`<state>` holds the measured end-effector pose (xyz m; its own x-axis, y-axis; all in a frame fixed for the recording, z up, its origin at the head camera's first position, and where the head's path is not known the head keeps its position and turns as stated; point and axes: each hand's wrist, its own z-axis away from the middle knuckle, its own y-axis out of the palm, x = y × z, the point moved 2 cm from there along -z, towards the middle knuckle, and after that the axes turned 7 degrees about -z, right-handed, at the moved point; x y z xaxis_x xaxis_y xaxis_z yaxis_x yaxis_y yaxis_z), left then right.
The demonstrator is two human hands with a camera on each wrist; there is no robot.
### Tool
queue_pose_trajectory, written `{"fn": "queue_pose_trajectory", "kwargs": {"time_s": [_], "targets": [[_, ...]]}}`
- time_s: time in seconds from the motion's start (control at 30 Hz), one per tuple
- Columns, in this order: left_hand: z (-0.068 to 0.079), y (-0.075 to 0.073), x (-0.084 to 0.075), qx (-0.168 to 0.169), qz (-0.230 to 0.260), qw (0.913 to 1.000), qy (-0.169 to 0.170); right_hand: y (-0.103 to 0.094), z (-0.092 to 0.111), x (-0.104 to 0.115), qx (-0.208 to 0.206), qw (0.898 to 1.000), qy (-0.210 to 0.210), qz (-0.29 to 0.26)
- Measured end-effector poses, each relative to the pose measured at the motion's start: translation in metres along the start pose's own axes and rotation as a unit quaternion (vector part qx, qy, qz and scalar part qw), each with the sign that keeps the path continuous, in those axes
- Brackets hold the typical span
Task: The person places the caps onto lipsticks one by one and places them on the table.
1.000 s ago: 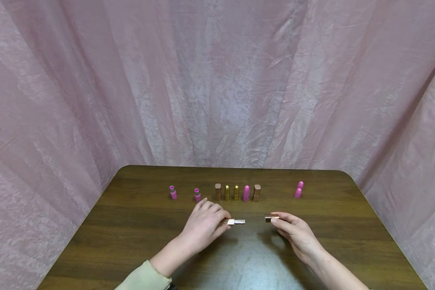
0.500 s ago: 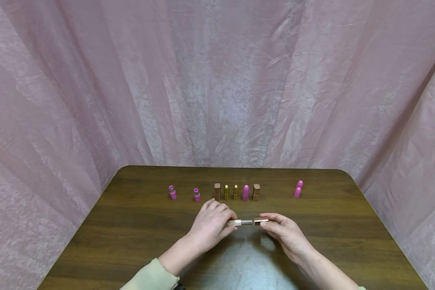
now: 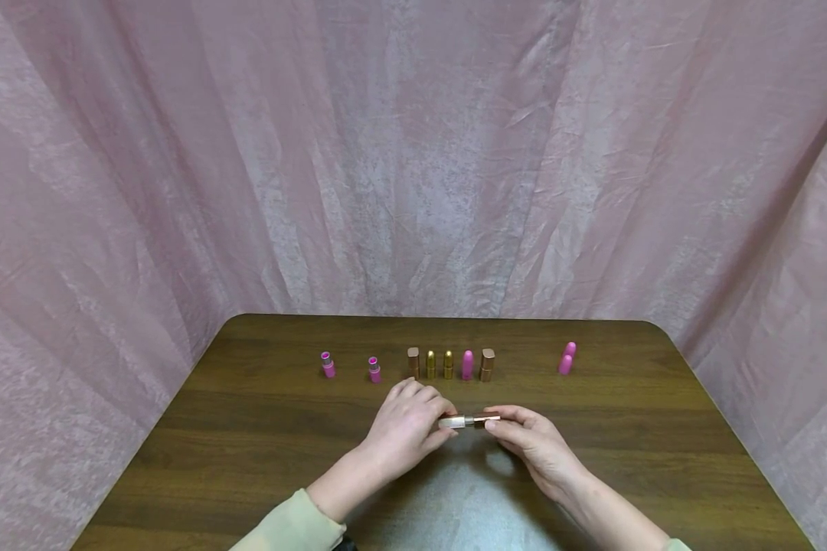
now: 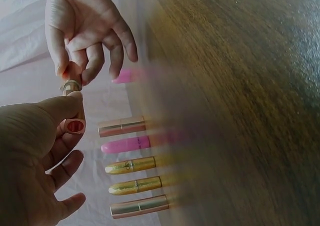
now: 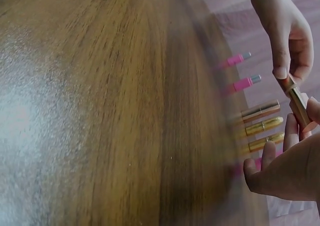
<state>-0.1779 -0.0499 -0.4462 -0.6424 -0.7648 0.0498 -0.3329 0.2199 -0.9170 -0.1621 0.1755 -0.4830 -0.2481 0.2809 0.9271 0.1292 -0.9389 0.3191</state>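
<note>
Between thumb and fingers my left hand [image 3: 408, 421] pinches the base of a rose-gold lipstick [image 3: 452, 422]; its red end label shows in the left wrist view. My right hand [image 3: 539, 445] pinches the rose-gold cap [image 3: 489, 416], which sits partly over the lipstick's metal tube. A short stretch of the tube stays visible between cap and base. Both hands are above the table, in front of a row of standing lipsticks: a rose-gold one [image 3: 413, 363], two gold ones [image 3: 431, 366], a pink one [image 3: 468, 366] and another rose-gold one [image 3: 487, 365].
Two uncapped pink lipsticks [image 3: 328, 365] stand to the left of the row. Two pink caps [image 3: 566, 365] stand close together at the right. A brown wooden table [image 3: 248, 444] lies under everything, with a pink curtain [image 3: 420, 153] behind it.
The hands have come together: the right hand moved left and the left hand slightly right. The cap, apart from the lipstick one second ago, now covers part of its tube.
</note>
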Motion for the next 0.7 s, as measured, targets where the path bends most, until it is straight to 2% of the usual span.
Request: {"fn": "queue_pose_trajectory", "kwargs": {"time_s": [0.4, 0.7], "targets": [[-0.0004, 0.0029, -0.0024, 0.007, 0.004, 1.0000, -0.005, 0.0075, -0.0016, -0.0016, 0.025, 1.000, 0.000, -0.012], [0.0016, 0.0075, -0.0050, 0.027, 0.016, 0.9994, -0.018, 0.0097, -0.0022, -0.0031, 0.022, 1.000, -0.007, 0.001]]}}
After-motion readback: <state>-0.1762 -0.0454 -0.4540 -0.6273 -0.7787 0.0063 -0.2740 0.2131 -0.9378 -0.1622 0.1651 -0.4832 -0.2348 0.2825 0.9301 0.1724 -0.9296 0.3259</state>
